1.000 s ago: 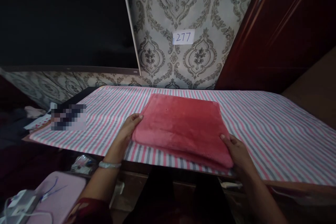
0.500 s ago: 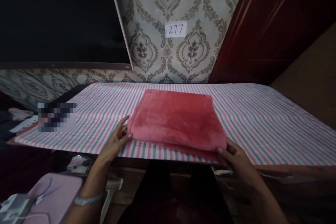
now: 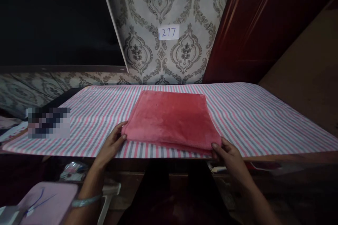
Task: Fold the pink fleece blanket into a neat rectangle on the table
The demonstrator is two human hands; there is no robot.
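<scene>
A folded red plush cloth (image 3: 169, 119) lies flat on a striped tablecloth (image 3: 243, 119), its layers showing along the near edge. At its near left corner is my left hand (image 3: 112, 144), thumb and fingers closed on the edge. My right hand (image 3: 228, 153) pinches the near right corner, thumb on top and the other fingers partly hidden behind and under the cloth.
A large dark screen (image 3: 58, 21) stands at the back left, and a dark red panel (image 3: 237, 31) at the back right. A paper marked 277 (image 3: 169, 32) is on the patterned wall. Below left is a pink seat-like surface (image 3: 50, 200) with wires.
My left fingers have closed in on the cloth's left edge. The right hand keeps its pinch on the corner. The whole view has shifted slightly, so things appear further left.
</scene>
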